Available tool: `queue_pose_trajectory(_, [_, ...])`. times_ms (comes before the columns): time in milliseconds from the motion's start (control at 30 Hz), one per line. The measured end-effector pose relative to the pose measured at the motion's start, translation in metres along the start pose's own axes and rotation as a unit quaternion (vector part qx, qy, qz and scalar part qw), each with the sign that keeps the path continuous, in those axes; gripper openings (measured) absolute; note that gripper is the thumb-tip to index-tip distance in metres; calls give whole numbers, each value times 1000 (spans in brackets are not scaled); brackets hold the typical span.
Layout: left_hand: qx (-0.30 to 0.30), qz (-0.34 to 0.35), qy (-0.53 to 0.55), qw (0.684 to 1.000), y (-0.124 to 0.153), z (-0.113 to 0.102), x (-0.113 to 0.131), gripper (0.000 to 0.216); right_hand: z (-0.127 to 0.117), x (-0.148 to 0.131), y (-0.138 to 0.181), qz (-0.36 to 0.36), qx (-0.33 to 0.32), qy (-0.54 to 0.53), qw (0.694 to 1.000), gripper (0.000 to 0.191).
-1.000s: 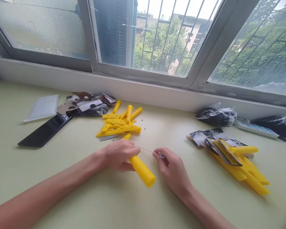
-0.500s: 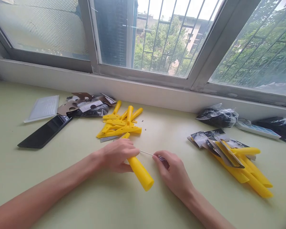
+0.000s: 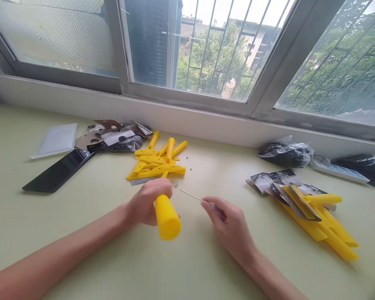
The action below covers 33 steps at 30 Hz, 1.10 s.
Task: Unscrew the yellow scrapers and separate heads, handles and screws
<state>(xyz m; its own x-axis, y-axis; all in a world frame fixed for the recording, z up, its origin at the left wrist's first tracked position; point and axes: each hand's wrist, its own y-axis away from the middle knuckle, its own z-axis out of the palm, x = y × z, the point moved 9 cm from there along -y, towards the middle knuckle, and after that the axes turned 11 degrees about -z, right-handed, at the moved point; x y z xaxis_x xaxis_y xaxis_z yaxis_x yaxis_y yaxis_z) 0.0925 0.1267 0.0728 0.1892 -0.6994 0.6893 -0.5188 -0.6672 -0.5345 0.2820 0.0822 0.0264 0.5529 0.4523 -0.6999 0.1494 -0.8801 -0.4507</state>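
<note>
My left hand (image 3: 151, 200) is wrapped round the handle of a yellow plastic scraper (image 3: 168, 221), whose round butt end faces me; its far end is mostly hidden behind the hand. My right hand (image 3: 228, 223) grips a screwdriver (image 3: 191, 195) by its dark handle, the thin shaft pointing left. Its tip is apart from the scraper. Just beyond my left hand lies a pile of similar yellow scrapers (image 3: 162, 162), with a grey blade (image 3: 142, 181) at its near edge. Small screws (image 3: 191, 169) lie on the table to the pile's right.
At right are packaged yellow tools (image 3: 328, 221) with cardboard sleeves, behind them black plastic bags (image 3: 284, 152) and a power strip (image 3: 339, 171). Left lie a black slab (image 3: 59, 173), a clear packet (image 3: 56, 141) and torn cardboard packaging (image 3: 112, 135). A windowsill (image 3: 206, 127) bounds the back.
My left hand has turned the scraper, so its handle end swung left and points more toward me. The screwdriver tip has come away from it, and a screw now shows on the table nearby.
</note>
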Motion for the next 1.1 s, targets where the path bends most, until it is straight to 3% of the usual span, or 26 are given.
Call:
queue_pose_trajectory(33, [62, -41, 74, 995, -1, -13, -7, 47, -1, -1, 1, 2, 3, -6, 1000, 25])
queue_pose_trajectory(100, [176, -105, 218, 954, 3, -34, -21, 52, 0, -7, 4, -3, 0, -20, 1000, 27])
queue_pose_trajectory(200, [248, -169, 359, 884, 10, -37, -37, 56, 5, -22, 11, -51, -18, -39, 998, 23])
queue_pose_trajectory(333, [221, -244, 412, 849, 15, -13, -46, 59, 17, -42, 19, -129, -51, -33, 990, 19])
queue_pose_trajectory(500, [201, -265, 419, 845, 16, 6, -44, 61, 24, -47, 19, -147, -61, -2, 987, 19])
queue_pose_trajectory(700, [173, -249, 400, 865, 15, 11, -39, 62, 25, -46, 16, -144, -61, 7, 988, 18])
queue_pose_trajectory(967, [164, -248, 398, 868, 15, 14, -37, 63, 29, -46, 15, -140, -68, 9, 988, 21])
queue_pose_trajectory(1100, [169, -246, 399, 867, 14, 13, -36, 64, 32, -42, 18, -97, -83, 21, 992, 21])
